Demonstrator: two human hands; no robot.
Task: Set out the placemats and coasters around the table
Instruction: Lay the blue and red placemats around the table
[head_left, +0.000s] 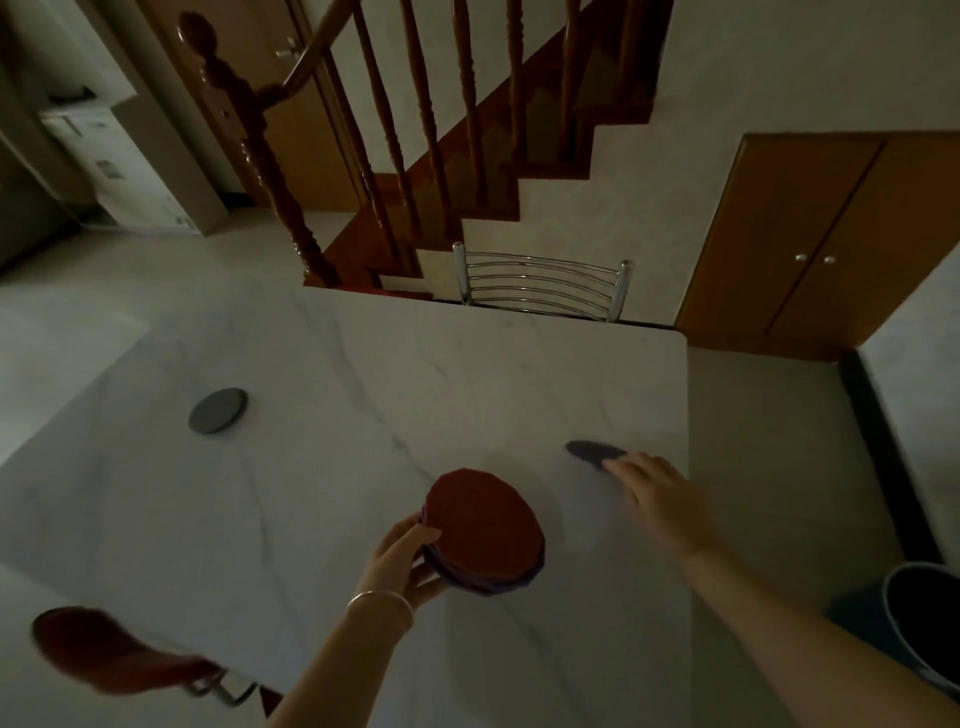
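Observation:
My left hand grips a stack of round mats above the white marble table; the top one is red and purple edges show beneath. My right hand reaches toward the table's right side, its fingertips on a purple mat that is blurred and lies low near the tabletop. Whether the fingers pinch it or only touch it is unclear. A single grey round coaster lies flat on the left part of the table.
A metal-backed chair stands at the table's far edge, with a wooden staircase behind it. A red-seated chair sits at the near left. A dark bin stands on the floor at right, near a wooden cabinet.

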